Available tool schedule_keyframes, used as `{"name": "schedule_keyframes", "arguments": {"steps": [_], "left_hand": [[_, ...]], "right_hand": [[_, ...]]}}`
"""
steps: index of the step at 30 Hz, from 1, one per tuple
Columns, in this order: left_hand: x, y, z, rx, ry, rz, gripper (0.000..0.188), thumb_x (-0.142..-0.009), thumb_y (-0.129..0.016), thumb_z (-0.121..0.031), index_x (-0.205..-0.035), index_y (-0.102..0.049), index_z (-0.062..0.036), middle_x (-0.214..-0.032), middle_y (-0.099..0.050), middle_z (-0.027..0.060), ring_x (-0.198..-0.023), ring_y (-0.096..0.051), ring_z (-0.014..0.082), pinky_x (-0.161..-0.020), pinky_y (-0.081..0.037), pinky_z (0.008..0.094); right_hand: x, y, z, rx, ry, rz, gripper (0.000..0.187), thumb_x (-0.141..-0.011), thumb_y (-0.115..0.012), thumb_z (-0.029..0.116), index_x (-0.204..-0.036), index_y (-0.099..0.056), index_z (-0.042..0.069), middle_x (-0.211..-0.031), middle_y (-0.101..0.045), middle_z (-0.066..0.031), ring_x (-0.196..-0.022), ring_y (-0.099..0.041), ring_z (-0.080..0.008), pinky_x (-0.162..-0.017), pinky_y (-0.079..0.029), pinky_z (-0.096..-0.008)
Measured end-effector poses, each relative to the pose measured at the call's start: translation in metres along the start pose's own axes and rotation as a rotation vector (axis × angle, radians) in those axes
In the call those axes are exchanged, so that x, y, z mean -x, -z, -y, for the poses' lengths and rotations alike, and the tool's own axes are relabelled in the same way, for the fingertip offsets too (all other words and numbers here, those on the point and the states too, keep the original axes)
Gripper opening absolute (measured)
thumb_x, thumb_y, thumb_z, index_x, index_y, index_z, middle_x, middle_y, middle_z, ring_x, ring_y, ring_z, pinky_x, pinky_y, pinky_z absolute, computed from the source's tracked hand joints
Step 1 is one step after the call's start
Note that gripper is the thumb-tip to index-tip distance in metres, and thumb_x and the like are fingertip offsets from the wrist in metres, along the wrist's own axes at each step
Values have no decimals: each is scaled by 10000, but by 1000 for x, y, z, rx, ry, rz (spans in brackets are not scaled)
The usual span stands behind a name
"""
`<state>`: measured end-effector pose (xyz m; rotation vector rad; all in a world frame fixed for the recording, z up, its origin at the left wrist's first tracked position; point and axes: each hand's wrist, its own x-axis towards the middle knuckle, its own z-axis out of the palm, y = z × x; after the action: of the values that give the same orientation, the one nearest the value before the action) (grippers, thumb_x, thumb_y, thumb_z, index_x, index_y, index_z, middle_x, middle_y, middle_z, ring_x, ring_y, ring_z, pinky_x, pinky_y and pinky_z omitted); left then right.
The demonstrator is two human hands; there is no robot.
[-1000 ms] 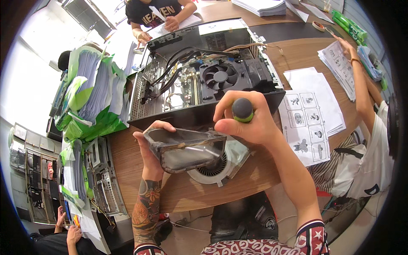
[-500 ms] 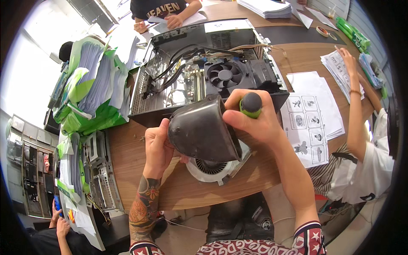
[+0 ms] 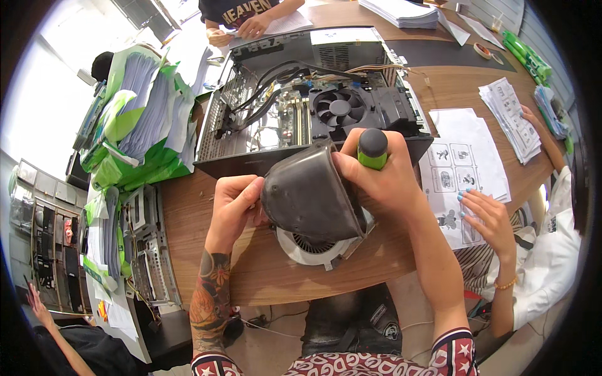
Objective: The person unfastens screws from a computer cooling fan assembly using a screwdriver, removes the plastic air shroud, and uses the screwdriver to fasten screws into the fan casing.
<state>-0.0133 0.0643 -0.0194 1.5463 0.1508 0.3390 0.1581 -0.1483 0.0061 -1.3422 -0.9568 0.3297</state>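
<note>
A dark grey, hollow plastic shroud (image 3: pixel 310 197) is tilted above the table in front of me. My right hand (image 3: pixel 392 172) is closed around a green-and-black screwdriver handle (image 3: pixel 373 149), its thumb against the shroud's right rim; the tool's shaft is hidden. At the shroud's left side, my left hand (image 3: pixel 231 210) has its thumb and forefinger pressed together; whatever they pinch is too small to make out. Partly covered by the shroud, a silver round blower fan (image 3: pixel 298 252) lies on the table. Just beyond stands an opened desktop computer case (image 3: pixel 251 164) with a black cooling fan (image 3: pixel 340 109) inside.
Green-wrapped paper stacks (image 3: pixel 141 119) and metal drive parts (image 3: pixel 150 263) are on the left. Printed picture sheets (image 3: pixel 464 166) lie to the right, under a co-worker's hand (image 3: pixel 492 219). Another person writes (image 3: pixel 254 26) across the table. Tape rolls (image 3: pixel 481 51) sit at the far right.
My left thumb has come down from the shroud's upper left, and the fingers are now pinched beside it. The shroud has tipped slightly. The co-worker on the right has brought a hand over the sheets.
</note>
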Motion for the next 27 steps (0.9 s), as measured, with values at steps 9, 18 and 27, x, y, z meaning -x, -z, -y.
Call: {"name": "schedule_keyframes", "arguments": {"steps": [9,18,27], "left_hand": [[3,-4,-6,106,38,34,339,-989,-553,-213,-781,-647,37,-635,-573,15,-471,-451,55,-402,-316,207],[-2,0,-14,-70,223,76,355,-951,-627,-241,-722,-673,27,-556,-561,1,-430,-474,42,-378,-307,202],[-6,5,-12,-284,232,147,351,-927,-668,-238,-669,-654,1,-531,-541,-22,-463,-504,33,-406,-343,197]], "right_hand": [[2,-2,1,-19,-29,-8,206,-829,-738,142,-712,-620,20,-626,-568,17,-611,-490,-45,-558,-419,-245],[-1,4,1,-165,-69,-12,221,-830,-714,165,-709,-624,3,-571,-540,21,-514,-479,-48,-471,-363,-223],[-1,3,1,-86,8,-25,235,-831,-721,169,-701,-632,-6,-582,-544,12,-562,-480,-65,-520,-384,-246]]}}
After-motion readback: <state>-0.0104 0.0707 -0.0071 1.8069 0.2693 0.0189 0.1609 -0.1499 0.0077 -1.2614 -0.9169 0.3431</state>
